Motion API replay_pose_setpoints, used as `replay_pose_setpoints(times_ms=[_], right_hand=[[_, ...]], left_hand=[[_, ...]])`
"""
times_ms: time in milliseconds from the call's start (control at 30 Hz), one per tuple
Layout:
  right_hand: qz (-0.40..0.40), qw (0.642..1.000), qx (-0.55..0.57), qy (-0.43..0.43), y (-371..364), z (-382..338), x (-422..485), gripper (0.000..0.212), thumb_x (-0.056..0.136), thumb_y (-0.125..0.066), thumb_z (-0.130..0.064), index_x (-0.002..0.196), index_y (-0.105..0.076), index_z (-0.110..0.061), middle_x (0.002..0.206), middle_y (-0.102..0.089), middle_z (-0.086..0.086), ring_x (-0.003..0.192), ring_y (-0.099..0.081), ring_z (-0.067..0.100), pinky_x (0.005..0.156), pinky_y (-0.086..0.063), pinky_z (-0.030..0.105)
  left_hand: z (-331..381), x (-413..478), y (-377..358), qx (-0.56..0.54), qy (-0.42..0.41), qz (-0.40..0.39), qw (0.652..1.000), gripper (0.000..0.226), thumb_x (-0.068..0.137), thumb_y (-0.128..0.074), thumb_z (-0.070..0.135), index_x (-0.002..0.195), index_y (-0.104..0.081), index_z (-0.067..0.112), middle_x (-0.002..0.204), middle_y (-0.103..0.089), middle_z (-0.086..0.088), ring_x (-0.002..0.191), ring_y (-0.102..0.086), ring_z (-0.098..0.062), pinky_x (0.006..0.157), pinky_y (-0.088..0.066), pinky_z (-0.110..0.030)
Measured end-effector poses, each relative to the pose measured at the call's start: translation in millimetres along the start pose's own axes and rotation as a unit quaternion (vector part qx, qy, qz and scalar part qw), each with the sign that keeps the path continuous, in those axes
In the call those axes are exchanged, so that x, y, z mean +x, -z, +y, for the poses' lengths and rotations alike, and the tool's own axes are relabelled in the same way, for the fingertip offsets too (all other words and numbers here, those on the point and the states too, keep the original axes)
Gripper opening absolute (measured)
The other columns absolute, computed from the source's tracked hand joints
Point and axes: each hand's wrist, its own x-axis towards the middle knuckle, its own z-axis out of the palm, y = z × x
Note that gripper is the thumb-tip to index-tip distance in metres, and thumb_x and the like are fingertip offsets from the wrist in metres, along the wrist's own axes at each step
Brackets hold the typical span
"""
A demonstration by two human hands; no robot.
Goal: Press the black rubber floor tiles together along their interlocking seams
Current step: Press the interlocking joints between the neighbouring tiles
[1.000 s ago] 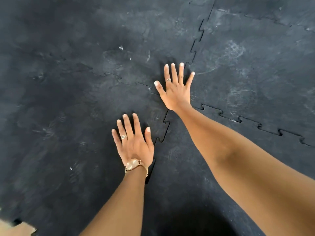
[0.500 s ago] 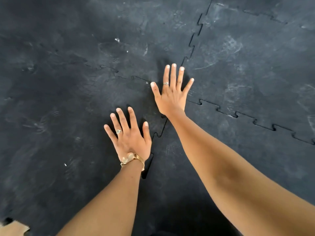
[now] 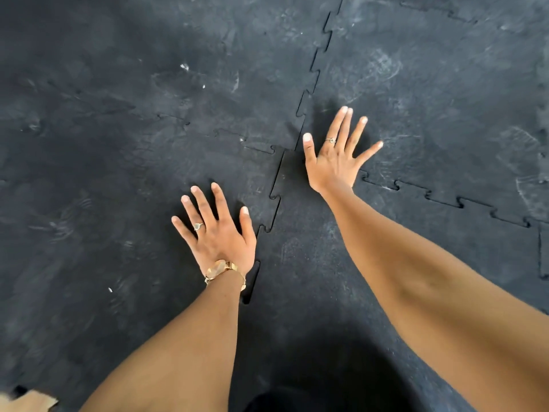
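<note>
Black rubber floor tiles [image 3: 118,203] with jigsaw edges fill the head view. A toothed seam [image 3: 274,200] runs from top centre down between my hands, and a second seam [image 3: 445,200] branches off to the right. My left hand [image 3: 218,233], with a ring and a gold watch, lies flat and spread on the left tile, just beside the seam. My right hand [image 3: 335,162] lies flat with fingers fanned, right of the point where the tile corners meet. A narrow dark gap [image 3: 252,281] shows in the seam by my left wrist.
A patch of bare tan floor [image 3: 29,401] shows at the bottom left corner, past the tile edge. Pale scuff marks [image 3: 377,72] cover the far right tile. Another short seam [image 3: 542,251] runs along the right border.
My right hand has shifted right, off the tile junction onto the far right tile, and its fingers are spread wider. My left hand has stayed flat beside the seam.
</note>
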Motion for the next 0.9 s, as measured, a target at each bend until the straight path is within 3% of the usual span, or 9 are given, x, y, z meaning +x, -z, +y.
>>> replay_pose_setpoints(times_ms=[133,267,333,433,567,667,733,800,900], right_hand=[[-0.035,0.998,-0.002,0.046,5,4,-1,0.083,0.093,-0.005,-0.069,0.153,0.016,-0.016,0.164,0.012,0.0,0.147,0.022,0.031,0.107,0.015,0.072],[-0.054,0.992,-0.038,0.106,10,10,-2,0.08,0.094,-0.007,-0.068,0.154,0.014,-0.018,0.164,0.009,0.0,0.147,0.022,0.032,0.107,0.013,0.073],[-0.051,0.991,-0.061,0.107,9,11,-3,0.079,0.095,-0.006,-0.067,0.154,0.012,-0.018,0.165,0.007,0.002,0.148,0.019,0.032,0.108,0.013,0.073],[-0.019,0.995,-0.076,0.069,4,4,-13,0.079,0.096,-0.008,-0.065,0.155,0.008,-0.014,0.164,0.007,0.005,0.149,0.015,0.032,0.11,0.011,0.071],[-0.021,1.0,-0.003,0.001,5,-25,-77,0.079,0.097,-0.013,-0.061,0.154,0.009,-0.011,0.164,0.01,0.008,0.149,0.015,0.031,0.112,0.005,0.069],[-0.026,0.996,0.075,0.034,6,-60,-149,0.078,0.096,-0.008,-0.06,0.153,0.011,-0.01,0.163,0.012,0.007,0.147,0.022,0.026,0.115,0.014,0.062],[0.016,0.993,0.105,0.045,7,-76,-180,0.077,0.098,-0.007,-0.059,0.154,0.008,-0.008,0.163,0.011,0.006,0.147,0.022,0.023,0.116,0.019,0.053],[0.028,0.995,0.079,0.054,3,-79,-196,0.078,0.099,-0.009,-0.059,0.154,0.003,-0.005,0.162,0.011,0.007,0.149,0.017,0.024,0.118,0.017,0.051],[-0.068,0.995,-0.037,0.071,-11,-69,-206,0.08,0.096,-0.001,-0.063,0.155,0.006,-0.01,0.163,0.011,0.01,0.149,0.015,0.03,0.118,0.009,0.059]], left_hand=[[-1,2,16,-0.026,-0.01,-0.031,0.999,0.065,0.099,-0.027,0.05,0.155,-0.017,0.017,0.161,-0.014,-0.015,0.149,-0.009,-0.035,0.121,-0.005,-0.049],[-71,5,34,-0.039,-0.127,-0.024,0.991,0.061,0.098,-0.041,0.041,0.151,-0.029,0.012,0.159,-0.023,-0.014,0.14,-0.032,-0.037,0.114,-0.03,-0.051],[-110,-16,33,-0.015,-0.044,0.002,0.999,0.067,0.098,-0.038,0.048,0.152,-0.024,0.011,0.16,-0.014,-0.018,0.141,-0.025,-0.041,0.115,-0.024,-0.056],[-125,-34,21,-0.018,0.072,-0.004,0.997,0.075,0.094,-0.025,0.058,0.155,-0.01,0.019,0.163,-0.003,-0.014,0.149,0.0,-0.034,0.12,0.001,-0.054],[-123,-30,20,-0.004,0.06,-0.006,0.998,0.072,0.097,-0.032,0.053,0.156,-0.005,0.021,0.163,0.0,-0.011,0.15,0.006,-0.031,0.119,0.004,-0.054],[-124,-30,18,-0.01,0.067,-0.009,0.998,0.073,0.096,-0.031,0.055,0.156,-0.005,0.021,0.163,0.001,-0.01,0.15,0.006,-0.031,0.119,0.004,-0.054],[-123,-30,16,-0.006,0.062,-0.005,0.998,0.073,0.096,-0.027,0.057,0.156,-0.005,0.022,0.163,0.001,-0.01,0.15,0.005,-0.031,0.119,0.003,-0.054],[-126,-28,15,-0.009,0.064,0.002,0.998,0.075,0.093,-0.023,0.06,0.156,-0.005,0.022,0.163,-0.001,-0.01,0.15,0.004,-0.031,0.119,0.003,-0.054],[-125,-30,14,-0.006,0.054,0.006,0.999,0.075,0.093,-0.02,0.06,0.156,-0.007,0.021,0.163,-0.002,-0.012,0.15,0.003,-0.033,0.119,0.002,-0.055]])
